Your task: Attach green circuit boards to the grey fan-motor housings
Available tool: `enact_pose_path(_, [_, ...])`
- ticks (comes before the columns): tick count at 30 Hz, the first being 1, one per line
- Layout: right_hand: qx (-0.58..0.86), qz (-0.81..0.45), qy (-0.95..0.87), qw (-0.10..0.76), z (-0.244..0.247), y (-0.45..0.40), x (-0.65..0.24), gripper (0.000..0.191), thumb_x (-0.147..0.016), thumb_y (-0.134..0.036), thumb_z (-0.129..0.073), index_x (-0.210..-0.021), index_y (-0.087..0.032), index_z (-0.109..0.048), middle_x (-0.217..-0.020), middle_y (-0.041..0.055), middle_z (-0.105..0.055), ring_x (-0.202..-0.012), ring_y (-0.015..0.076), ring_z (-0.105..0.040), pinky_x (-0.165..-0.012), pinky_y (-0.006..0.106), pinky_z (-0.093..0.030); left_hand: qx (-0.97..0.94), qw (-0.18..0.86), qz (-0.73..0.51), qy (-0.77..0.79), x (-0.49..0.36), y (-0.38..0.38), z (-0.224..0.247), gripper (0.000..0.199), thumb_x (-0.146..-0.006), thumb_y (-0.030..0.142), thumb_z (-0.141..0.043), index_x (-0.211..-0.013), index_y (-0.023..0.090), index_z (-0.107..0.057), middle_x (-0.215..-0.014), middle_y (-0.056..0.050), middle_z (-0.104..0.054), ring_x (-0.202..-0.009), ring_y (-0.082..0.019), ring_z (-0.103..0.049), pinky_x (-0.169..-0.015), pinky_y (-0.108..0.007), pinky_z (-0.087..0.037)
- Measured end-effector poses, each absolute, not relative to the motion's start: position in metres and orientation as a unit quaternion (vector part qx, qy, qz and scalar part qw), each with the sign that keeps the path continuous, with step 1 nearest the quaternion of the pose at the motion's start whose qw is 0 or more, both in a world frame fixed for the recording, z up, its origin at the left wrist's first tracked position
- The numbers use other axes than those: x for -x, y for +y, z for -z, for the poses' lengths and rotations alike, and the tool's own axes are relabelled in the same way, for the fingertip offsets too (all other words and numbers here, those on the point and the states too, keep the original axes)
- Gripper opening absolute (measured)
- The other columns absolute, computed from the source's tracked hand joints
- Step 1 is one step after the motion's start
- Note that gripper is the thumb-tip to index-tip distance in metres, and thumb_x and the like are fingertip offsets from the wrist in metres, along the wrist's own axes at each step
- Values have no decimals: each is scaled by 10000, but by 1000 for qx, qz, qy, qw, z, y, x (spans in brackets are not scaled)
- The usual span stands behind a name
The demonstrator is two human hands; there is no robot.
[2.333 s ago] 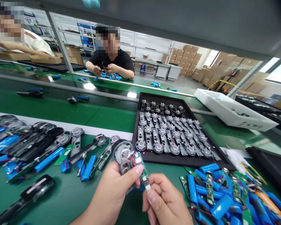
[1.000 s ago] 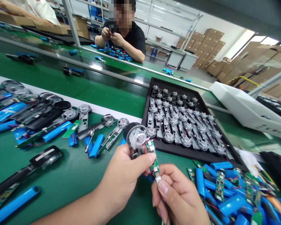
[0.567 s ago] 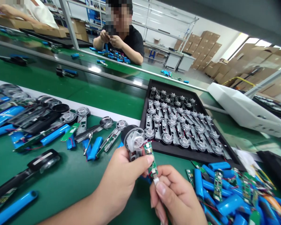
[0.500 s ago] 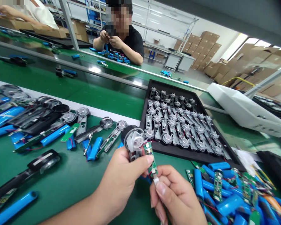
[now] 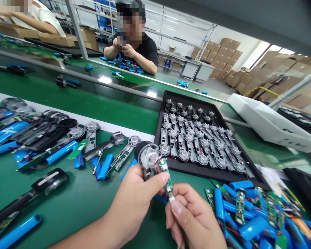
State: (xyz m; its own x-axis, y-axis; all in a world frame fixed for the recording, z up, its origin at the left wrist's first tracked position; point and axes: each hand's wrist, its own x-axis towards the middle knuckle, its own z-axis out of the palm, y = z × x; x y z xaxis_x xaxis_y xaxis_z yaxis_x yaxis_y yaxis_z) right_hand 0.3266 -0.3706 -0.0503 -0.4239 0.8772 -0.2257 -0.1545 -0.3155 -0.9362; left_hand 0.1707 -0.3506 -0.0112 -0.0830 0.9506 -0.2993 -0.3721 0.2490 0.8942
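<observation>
My left hand (image 5: 136, 207) is closed around a small fan assembly (image 5: 149, 155) with a clear impeller and black rim. Its thumb presses a narrow green circuit board (image 5: 164, 166) that lies beside the fan. Between the thumb and fingers of my right hand (image 5: 194, 218) is a cable plug (image 5: 171, 199) with a pale housing. The plug meets the lower end of the board; how deep it sits I cannot tell. Part of a blue battery cell (image 5: 160, 198) shows beneath the hands.
A black tray (image 5: 176, 168) holds rows of grey fan parts. Blue cells with boards (image 5: 251, 211) are heaped at right. More fan parts (image 5: 38, 135) lie at left, near a loose fan handle (image 5: 23, 200). A co-worker (image 5: 147, 50) sits across the bench, behind a white foam box (image 5: 269, 121).
The view has shifted very slightly. Both hands keep the same grip, with the plug still at the end of the board.
</observation>
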Motion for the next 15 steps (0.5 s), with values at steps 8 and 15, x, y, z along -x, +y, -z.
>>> enact_pose_path(8, [408, -696, -469, 359, 47, -371, -326, 426, -929, -596, -630, -989, -176, -586, -631, -44, -590, -384, 31, -389, -378, 142, -327, -289, 633, -531, 484, -171, -351, 10, 177, -722, 314, -736, -675, 205, -605, -604, 33, -585, -599, -150, -503, -590, -289, -435])
enact_pose_path(15, [410, -693, -477, 353, 47, -371, -326, 448, -923, -614, -624, -1010, -175, -596, -653, -25, -620, -384, 33, -407, -376, 143, -340, -285, 628, -538, 485, -170, -351, 10, 166, -722, 299, -733, -673, 204, -606, -616, 36, -584, -609, -149, -504, -595, -290, -443])
